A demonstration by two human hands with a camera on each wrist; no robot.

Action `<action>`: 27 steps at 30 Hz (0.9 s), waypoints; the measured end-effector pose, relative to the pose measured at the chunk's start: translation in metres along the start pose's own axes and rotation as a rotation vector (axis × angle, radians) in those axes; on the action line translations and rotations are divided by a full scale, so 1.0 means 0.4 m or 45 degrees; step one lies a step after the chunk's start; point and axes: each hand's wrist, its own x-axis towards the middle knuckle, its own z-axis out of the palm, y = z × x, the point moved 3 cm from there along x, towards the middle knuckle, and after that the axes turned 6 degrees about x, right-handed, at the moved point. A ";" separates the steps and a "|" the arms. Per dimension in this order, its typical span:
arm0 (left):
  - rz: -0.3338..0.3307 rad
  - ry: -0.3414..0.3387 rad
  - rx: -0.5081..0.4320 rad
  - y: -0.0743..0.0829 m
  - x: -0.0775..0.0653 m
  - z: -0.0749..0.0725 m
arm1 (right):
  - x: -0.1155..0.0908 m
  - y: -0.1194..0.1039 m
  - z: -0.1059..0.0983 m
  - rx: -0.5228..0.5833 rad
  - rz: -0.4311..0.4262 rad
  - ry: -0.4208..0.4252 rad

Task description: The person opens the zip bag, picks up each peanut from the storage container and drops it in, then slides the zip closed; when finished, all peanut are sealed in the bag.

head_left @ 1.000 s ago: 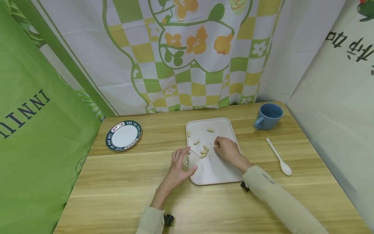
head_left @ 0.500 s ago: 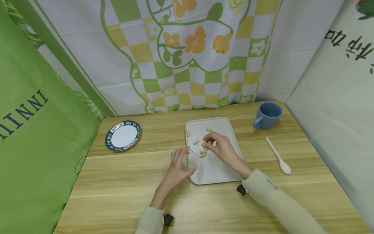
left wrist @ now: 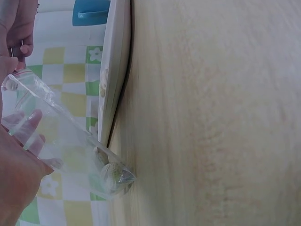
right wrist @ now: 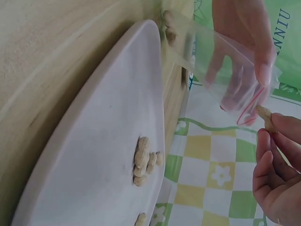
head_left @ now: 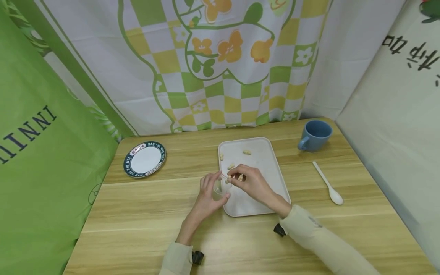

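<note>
A clear zip bag (left wrist: 66, 127) with a red line along its mouth hangs from my left hand (head_left: 206, 196), whose fingers and thumb hold it near the top. Inside, at the bottom corner, lie peanuts in the shell (left wrist: 112, 175). My right hand (head_left: 255, 185) pinches a single peanut (right wrist: 266, 118) between thumb and fingertips, right at the bag's mouth. Below both hands is a white tray (head_left: 259, 156). On it a cluster of peanuts (right wrist: 142, 155) sits partly behind my right hand in the head view, with a few others scattered toward the far side.
A plate (head_left: 144, 159) with a dark patterned rim stands at the back left. The blue mug (head_left: 315, 136) is at the back right, with a white spoon (head_left: 328, 184) in front of it. A patterned curtain (head_left: 230, 99) hangs behind the wooden table (head_left: 144, 214).
My right hand has lifted from the tray and come left to the bag's mouth with the peanut in its fingers. The left hand has stayed almost still with the bag.
</note>
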 end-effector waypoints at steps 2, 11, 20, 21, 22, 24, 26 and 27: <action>-0.006 -0.001 0.002 0.001 0.001 -0.001 | -0.004 0.000 0.007 -0.018 -0.030 -0.013; -0.022 0.007 -0.014 0.005 0.000 -0.005 | -0.012 0.002 0.033 -0.078 -0.011 -0.024; 0.003 0.018 -0.024 0.007 -0.004 -0.004 | -0.007 0.002 0.028 -0.147 -0.056 -0.024; 0.013 0.022 -0.022 0.007 -0.004 -0.005 | -0.005 0.004 0.021 -0.149 -0.061 -0.011; 0.022 0.026 -0.017 0.007 -0.004 -0.005 | -0.001 0.007 0.012 -0.154 -0.061 0.006; 0.034 0.032 -0.014 0.007 -0.003 -0.007 | 0.009 0.020 -0.009 -0.177 -0.033 0.043; 0.032 0.033 -0.012 0.007 -0.003 -0.009 | 0.020 0.040 -0.031 -0.213 0.029 0.060; 0.027 0.034 -0.011 0.006 -0.003 -0.010 | 0.025 0.054 -0.039 -0.235 0.065 0.060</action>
